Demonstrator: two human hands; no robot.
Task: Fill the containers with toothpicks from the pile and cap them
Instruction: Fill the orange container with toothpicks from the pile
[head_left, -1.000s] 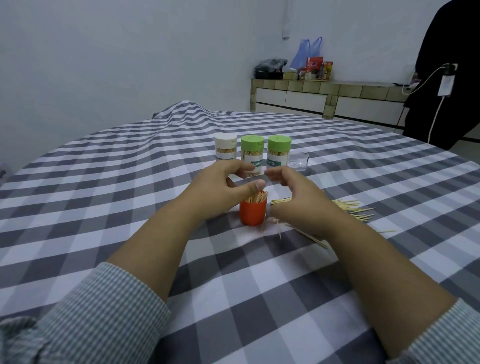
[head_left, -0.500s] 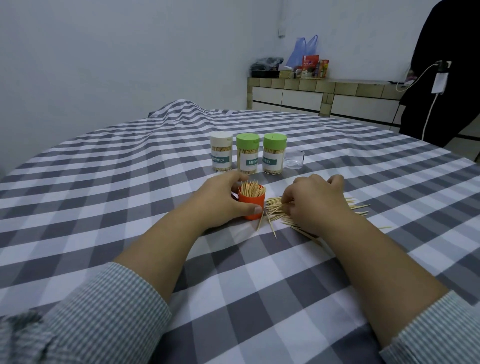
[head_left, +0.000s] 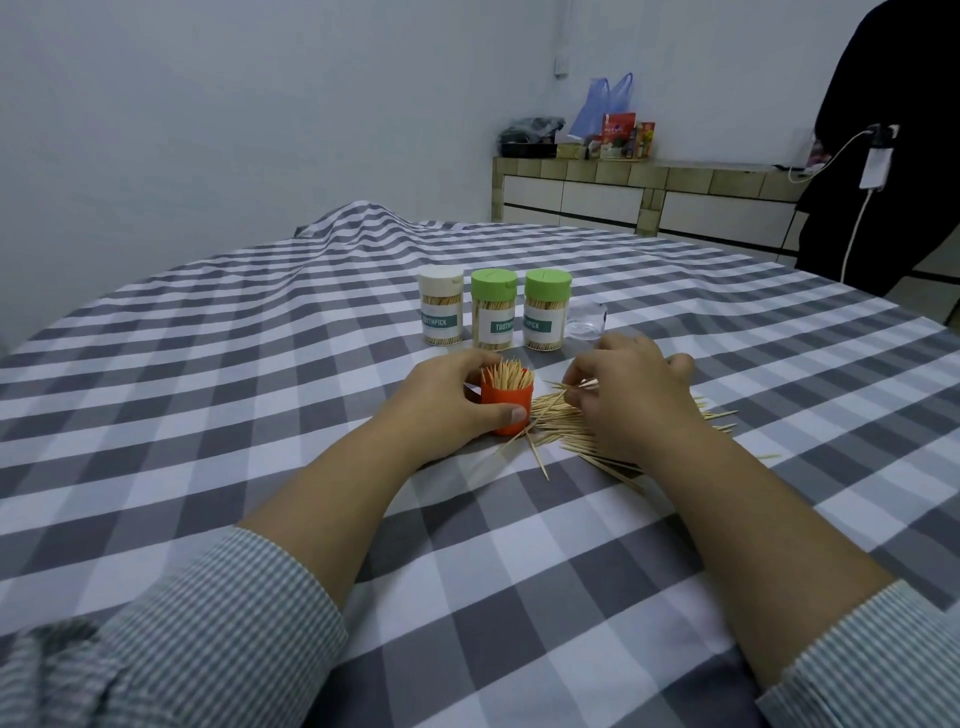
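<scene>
Left hand (head_left: 447, 405) steadies the orange cup (head_left: 506, 402) while the right hand (head_left: 631, 395), lowered since a moment ago, pinches toothpicks (head_left: 558, 415) from the bench (head_left: 208, 374) pile, so filling continues.

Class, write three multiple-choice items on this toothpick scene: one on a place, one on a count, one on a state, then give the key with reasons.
1. Where does the toothpick pile lie?
A. right of the orange container
B. behind the capped jars
C. on the counter

2. How many capped jars have green caps?
A. one
B. two
C. three

3. The orange container is:
A. capped
B. empty
C. uncapped, holding toothpicks

Key: 1 A, the pile lies under the right hand. 2 B, two green caps beside one white cap. 3 C, toothpick tips stand out of its open top while the left hand grips it.
</scene>
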